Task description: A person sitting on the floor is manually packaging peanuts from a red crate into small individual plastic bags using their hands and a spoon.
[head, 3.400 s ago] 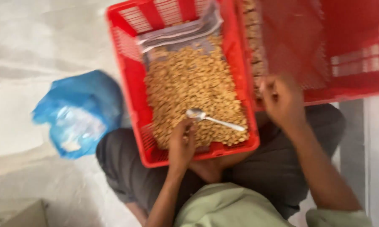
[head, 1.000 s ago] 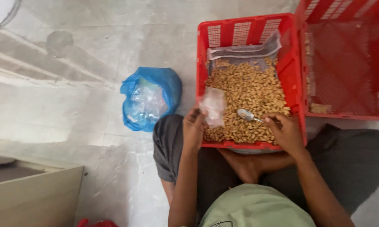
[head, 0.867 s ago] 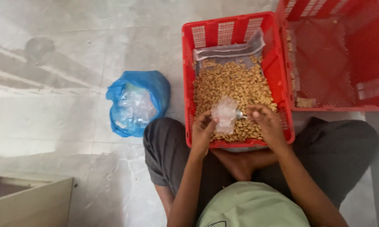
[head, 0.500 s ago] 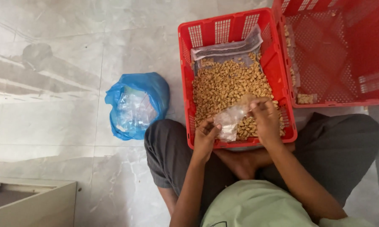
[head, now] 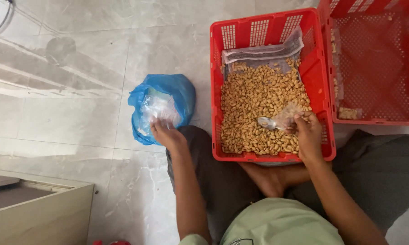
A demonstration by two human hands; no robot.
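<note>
I sit cross-legged on the floor behind a red crate [head: 318, 75] full of peanuts [head: 254, 104]. Over the peanuts my right hand [head: 308, 136] grips a small clear plastic pouch [head: 287, 116], with a metal spoon [head: 266, 122] lying right beside it, its bowl pointing left. My left hand [head: 166, 134] reaches down into a blue plastic bag [head: 168, 88] on the floor to my left, fingers touching the clear pouches [head: 159, 108] inside it.
A second red crate [head: 372, 59], holding a few loose peanuts, stands against the first crate's right side. A clear liner sheet [head: 263, 50] lies at the far end of the peanut crate. A beige cabinet corner [head: 36, 213] is at lower left on the marble floor.
My left hand has left the pouch over the peanuts and moved left into the blue bag. My right hand now holds the pouch alone.
</note>
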